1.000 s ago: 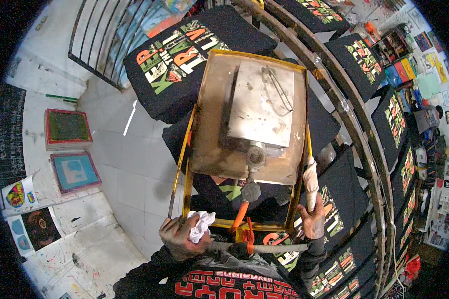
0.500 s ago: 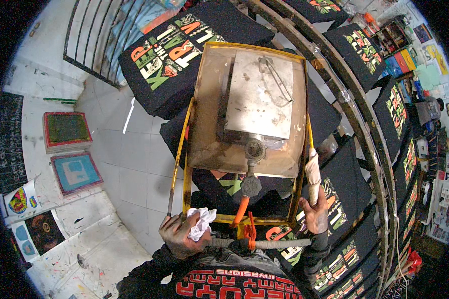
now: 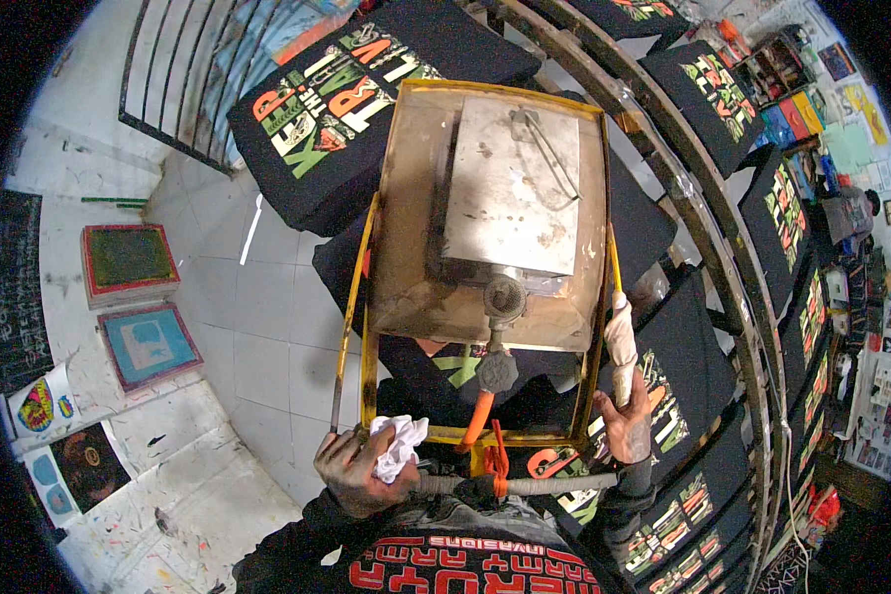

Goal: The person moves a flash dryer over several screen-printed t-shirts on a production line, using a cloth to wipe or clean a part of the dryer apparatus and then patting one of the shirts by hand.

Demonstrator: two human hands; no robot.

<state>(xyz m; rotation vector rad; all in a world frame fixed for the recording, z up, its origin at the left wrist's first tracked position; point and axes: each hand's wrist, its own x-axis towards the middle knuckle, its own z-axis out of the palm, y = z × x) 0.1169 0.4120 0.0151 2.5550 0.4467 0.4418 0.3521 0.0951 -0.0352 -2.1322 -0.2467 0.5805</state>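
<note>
"What do you read for the left hand (image 3: 351, 473)?"

"From my distant seat, I see it curled tight around a crumpled white cloth (image 3: 400, 450), with fingers beside the lower end of a yellow rod (image 3: 354, 317)."

"And the right hand (image 3: 627, 424)?"

"Half curled, touching the lower end of a wrapped grip (image 3: 620, 346). I can't tell whether it truly clasps it."

"How does the metal unit (image 3: 510, 208) look?"

"I have it straight ahead of the wearer's torso, above a black shirt (image 3: 537, 398): a spotted, silvery box on a brownish plate inside a worn yellow frame (image 3: 369, 386). A bent wire (image 3: 549, 158) lies across its top, and an orange hose (image 3: 480, 414) joins the fitting (image 3: 498, 371) at its near end."
</note>
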